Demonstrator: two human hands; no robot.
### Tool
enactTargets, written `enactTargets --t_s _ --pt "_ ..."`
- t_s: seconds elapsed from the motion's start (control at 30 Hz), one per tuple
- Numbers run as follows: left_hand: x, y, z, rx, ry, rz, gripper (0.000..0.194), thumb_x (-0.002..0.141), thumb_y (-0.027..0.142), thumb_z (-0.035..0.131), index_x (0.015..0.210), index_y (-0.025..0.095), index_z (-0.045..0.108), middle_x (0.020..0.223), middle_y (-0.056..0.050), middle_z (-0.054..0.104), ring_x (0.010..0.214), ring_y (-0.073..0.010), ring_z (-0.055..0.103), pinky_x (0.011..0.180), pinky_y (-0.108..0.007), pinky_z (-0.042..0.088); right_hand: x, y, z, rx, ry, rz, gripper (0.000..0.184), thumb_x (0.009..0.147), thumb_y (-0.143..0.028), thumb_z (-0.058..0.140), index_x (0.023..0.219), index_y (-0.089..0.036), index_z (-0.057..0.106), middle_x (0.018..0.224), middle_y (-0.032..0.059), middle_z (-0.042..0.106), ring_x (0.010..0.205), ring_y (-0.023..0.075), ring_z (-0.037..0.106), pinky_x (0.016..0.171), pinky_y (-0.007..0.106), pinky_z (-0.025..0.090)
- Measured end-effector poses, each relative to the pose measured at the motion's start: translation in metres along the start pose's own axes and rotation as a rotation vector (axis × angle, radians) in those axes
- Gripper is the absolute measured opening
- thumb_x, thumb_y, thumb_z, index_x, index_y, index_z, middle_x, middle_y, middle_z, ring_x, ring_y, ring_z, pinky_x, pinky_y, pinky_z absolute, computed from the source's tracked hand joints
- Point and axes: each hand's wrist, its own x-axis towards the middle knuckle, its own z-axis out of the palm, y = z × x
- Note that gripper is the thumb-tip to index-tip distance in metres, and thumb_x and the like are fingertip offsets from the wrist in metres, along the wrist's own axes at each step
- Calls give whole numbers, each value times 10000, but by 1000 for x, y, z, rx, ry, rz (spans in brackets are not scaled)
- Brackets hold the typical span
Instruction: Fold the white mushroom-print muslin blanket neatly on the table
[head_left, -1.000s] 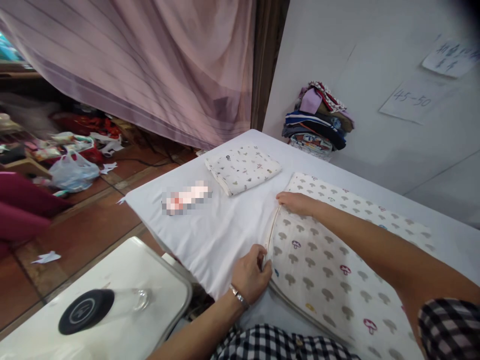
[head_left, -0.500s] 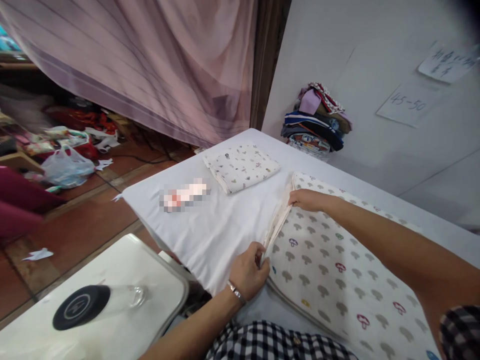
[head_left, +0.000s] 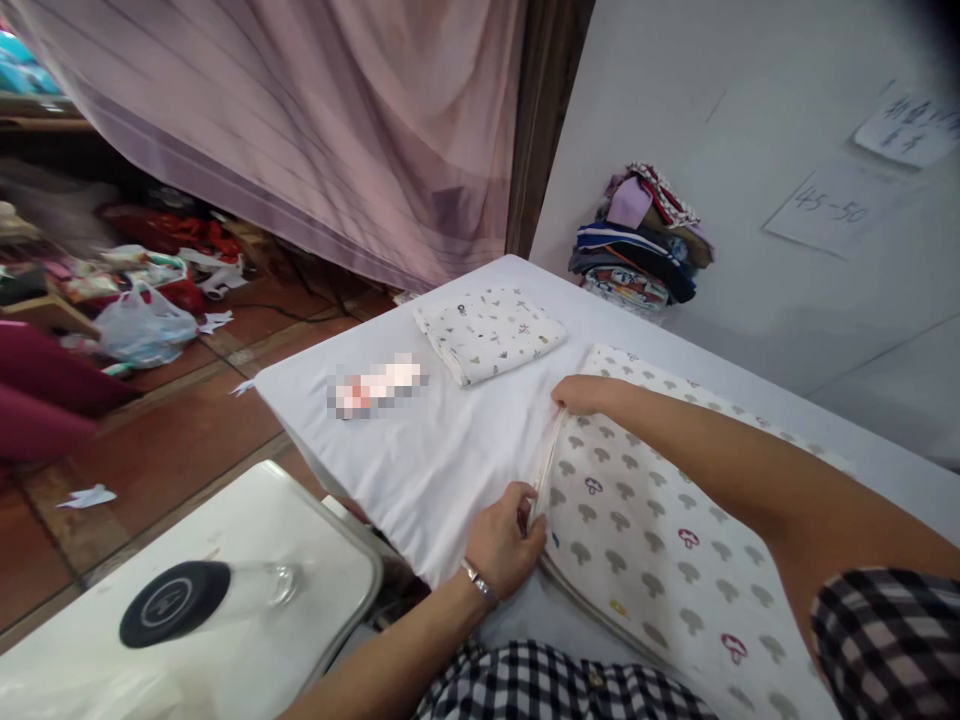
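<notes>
A white cloth with grey and coloured mushroom prints [head_left: 637, 520] lies folded in layers on the white-covered table [head_left: 420, 470]. My left hand [head_left: 506, 540] pinches its left edge near the front corner. Farther along that same edge, my right hand [head_left: 581, 393] has its fingers closed at the rim; the fingertips are partly hidden. A smaller folded white cloth with little prints [head_left: 491, 335] lies toward the back of the table. Left of it is a blurred-out pinkish item [head_left: 379, 387] whose kind I cannot make out.
At lower left, a white stool-like surface [head_left: 300, 520] bears a clear bottle with a black lid [head_left: 176, 603]. A pile of folded clothes [head_left: 641, 240] stands against the wall. A pink curtain [head_left: 360, 130] hangs behind, and a plastic bag [head_left: 146, 325] lies on the tiled floor.
My right hand has moved a little left along the mushroom cloth's edge, its forearm reaching farther over. My left hand stays at the front corner. The view has shifted slightly.
</notes>
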Motion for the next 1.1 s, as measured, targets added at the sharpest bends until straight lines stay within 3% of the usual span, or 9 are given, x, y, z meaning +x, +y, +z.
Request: enactTargets --t_s 0.2,0.53,0.87,1.1 --pt "0 2 -1 1 -21 -14 198 771 251 468 965 211 466 590 64 488 539 -110 476 539 -228 319 -1 -2 -5 -58 -57 36 270 639 -35 584 865 -179 618 989 83 584 847 199 536 641 259 346" --pt "0 0 0 20 -12 -8 198 764 251 470 958 211 471 602 60 500 548 -110 481 552 -230 327 -4 -1 -1 -80 -47 -12 185 643 -45 552 770 -176 581 865 60 578 752 169 507 570 251 287" --pt "1 0 0 20 -13 -20 198 767 268 475 959 219 474 601 63 509 543 -110 489 542 -228 322 -6 26 3 -19 72 -85 108 690 -126 515 767 -196 544 762 26 543 647 133 420 556 247 239" --pt "2 0 0 6 2 -17 198 764 259 472 957 215 468 590 67 496 536 -108 489 537 -226 321 5 30 22 67 187 -155 104 738 -150 494 789 -196 573 804 29 594 721 147 486 615 241 303"
